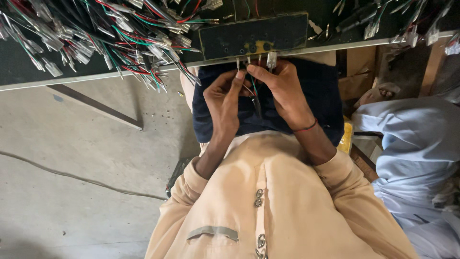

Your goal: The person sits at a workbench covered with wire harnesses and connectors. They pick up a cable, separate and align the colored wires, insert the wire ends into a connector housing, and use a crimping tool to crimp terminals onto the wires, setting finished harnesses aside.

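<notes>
My left hand [224,98] and my right hand [283,91] meet just below the table's front edge, above my lap. Both pinch a small bunch of thin red, green and dark wires [252,92] with metal terminals [249,61] sticking up at the fingertips. A clear plastic connector [271,59] shows above my right thumb. Straight ahead on the table lies a dark rectangular board [254,35] with holes and a yellow patch.
A big heap of wire harnesses with clear connectors [96,38] covers the table's left part; more lie at the right [407,24]. A person in light blue clothes [417,144] sits close on my right. Concrete floor with a cable [72,177] lies to the left.
</notes>
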Tool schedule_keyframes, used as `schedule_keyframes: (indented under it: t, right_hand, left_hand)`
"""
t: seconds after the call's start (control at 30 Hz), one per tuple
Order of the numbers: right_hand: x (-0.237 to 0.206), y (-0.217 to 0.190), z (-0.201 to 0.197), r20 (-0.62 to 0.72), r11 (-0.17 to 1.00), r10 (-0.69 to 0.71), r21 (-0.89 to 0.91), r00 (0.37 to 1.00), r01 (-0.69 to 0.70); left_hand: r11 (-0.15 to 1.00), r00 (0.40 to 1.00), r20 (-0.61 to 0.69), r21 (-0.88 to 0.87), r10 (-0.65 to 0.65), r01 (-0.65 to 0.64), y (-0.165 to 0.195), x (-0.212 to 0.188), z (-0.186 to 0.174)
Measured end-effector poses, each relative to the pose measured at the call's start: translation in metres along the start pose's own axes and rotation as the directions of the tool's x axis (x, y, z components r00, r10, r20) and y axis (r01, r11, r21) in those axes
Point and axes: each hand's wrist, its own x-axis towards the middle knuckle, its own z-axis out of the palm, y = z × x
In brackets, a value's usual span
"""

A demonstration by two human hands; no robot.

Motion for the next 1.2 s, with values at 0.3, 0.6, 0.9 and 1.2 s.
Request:
schedule_keyframes:
  t: [0.3, 0.6, 0.9, 1.2]
  right_hand:
    - [-0.002, 0.000, -0.002, 0.016, 1.000, -0.002, 0.001, 1.000, 0.002]
    - [-0.001, 0.002, -0.004, 0.019, 0.999, -0.017, -0.032, 1.000, 0.017]
    - [-0.004, 0.002, -0.004, 0.005, 0.999, 0.001, -0.036, 1.000, -0.001]
    - [-0.001, 0.003, -0.001, -0.004, 0.998, -0.022, -0.051, 1.000, 0.022]
  left_hand:
    - [0.999, 0.999, -0.044, 0.031, 0.019, -0.018, 0.001, 0.004, 0.002]
    - [0.998, 0.999, -0.027, 0.055, 0.045, -0.044, 0.000, 0.011, 0.008]
    - [0.993, 0.997, -0.036, 0.098, 0.075, -0.071, 0.000, 0.011, 0.008]
    - [0.982, 0.995, -0.072, 0.179, 0.068, -0.054, -0.002, -0.003, 0.001]
